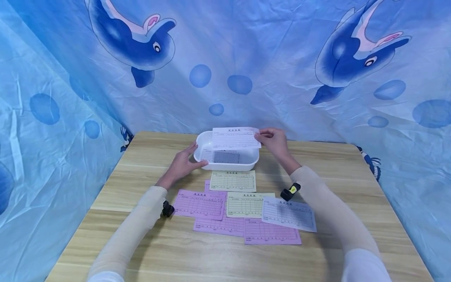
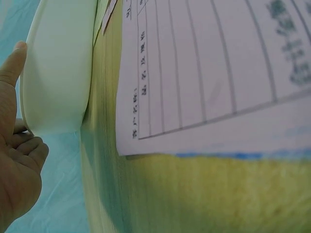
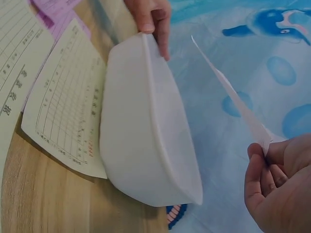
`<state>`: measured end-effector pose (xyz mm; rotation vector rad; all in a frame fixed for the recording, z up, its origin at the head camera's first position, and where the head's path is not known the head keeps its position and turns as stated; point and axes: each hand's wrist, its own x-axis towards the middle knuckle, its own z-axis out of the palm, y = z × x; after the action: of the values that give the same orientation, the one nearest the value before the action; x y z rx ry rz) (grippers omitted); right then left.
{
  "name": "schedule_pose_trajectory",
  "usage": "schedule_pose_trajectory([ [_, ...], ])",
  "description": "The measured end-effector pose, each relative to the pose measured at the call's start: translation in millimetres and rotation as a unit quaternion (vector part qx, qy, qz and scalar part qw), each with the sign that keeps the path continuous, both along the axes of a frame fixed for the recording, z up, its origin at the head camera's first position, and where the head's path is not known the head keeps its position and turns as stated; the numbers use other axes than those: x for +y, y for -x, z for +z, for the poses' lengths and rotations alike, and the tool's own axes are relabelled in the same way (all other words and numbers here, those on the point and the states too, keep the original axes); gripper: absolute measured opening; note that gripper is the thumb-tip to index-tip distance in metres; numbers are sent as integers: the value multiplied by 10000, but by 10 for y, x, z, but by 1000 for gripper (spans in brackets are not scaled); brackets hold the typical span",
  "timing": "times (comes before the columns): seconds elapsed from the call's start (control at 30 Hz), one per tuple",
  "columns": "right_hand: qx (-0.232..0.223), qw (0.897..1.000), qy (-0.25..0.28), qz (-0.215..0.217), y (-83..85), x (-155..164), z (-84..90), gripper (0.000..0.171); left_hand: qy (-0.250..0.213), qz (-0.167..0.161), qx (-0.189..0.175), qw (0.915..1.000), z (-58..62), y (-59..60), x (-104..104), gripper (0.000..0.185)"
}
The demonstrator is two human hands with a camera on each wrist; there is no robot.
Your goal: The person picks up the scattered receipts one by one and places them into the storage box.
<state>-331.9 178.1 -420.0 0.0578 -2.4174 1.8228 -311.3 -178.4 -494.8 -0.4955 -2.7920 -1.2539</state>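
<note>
A white plastic tub [image 1: 226, 163] [image 3: 146, 141] [image 2: 58, 73] stands at the table's middle back, with a form lying inside it. My left hand [image 1: 183, 162] [image 2: 17, 145] rests against the tub's left wall, thumb along the rim [image 3: 148, 17]. My right hand [image 1: 275, 141] [image 3: 277, 189] pinches the right edge of a white printed form [image 1: 235, 138] [image 3: 233, 99] and holds it level just above the tub. Several more forms lie in front of the tub: yellow [image 1: 233, 181], pink [image 1: 200, 204] and pale blue [image 1: 289, 213].
The wooden table [image 1: 141, 250] is walled by a blue dolphin-print sheet [image 1: 246, 58] behind and at both sides. Small black wrist devices [image 1: 290, 192] [image 1: 167, 208] hang by each forearm. Bare wood shows at the left, right and front.
</note>
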Motion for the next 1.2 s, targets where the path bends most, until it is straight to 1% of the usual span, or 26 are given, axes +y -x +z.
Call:
schedule_pose_trajectory([
  [0.2, 139, 9998, -172, -19, 74, -124, -73, 28, -7, 33, 28, 10000, 1, -10, 6, 110],
  [0.3, 48, 9996, -250, -91, 93, -172, -96, 28, -2, 41, 22, 10000, 3, -14, 9, 110],
  [0.47, -126, 9998, -101, -155, 133, -246, -145, 26, 14, 37, 22, 10000, 7, -10, 9, 109],
  [0.57, -153, 9997, -70, -170, 151, -301, -174, 24, 10, 32, -4, 10000, 8, -7, 7, 109],
  [0.7, -166, 9996, -154, -160, 168, -369, -218, 23, 0, 29, -34, 10000, 5, -10, 7, 110],
  [0.9, -216, 9985, -481, -169, 189, -462, -280, 19, -6, 22, 19, 10000, -2, -3, 1, 110],
  [1.2, -279, 9981, -538, -97, 190, -593, -330, 17, 33, 46, 49, 10000, -10, -1, -1, 110],
])
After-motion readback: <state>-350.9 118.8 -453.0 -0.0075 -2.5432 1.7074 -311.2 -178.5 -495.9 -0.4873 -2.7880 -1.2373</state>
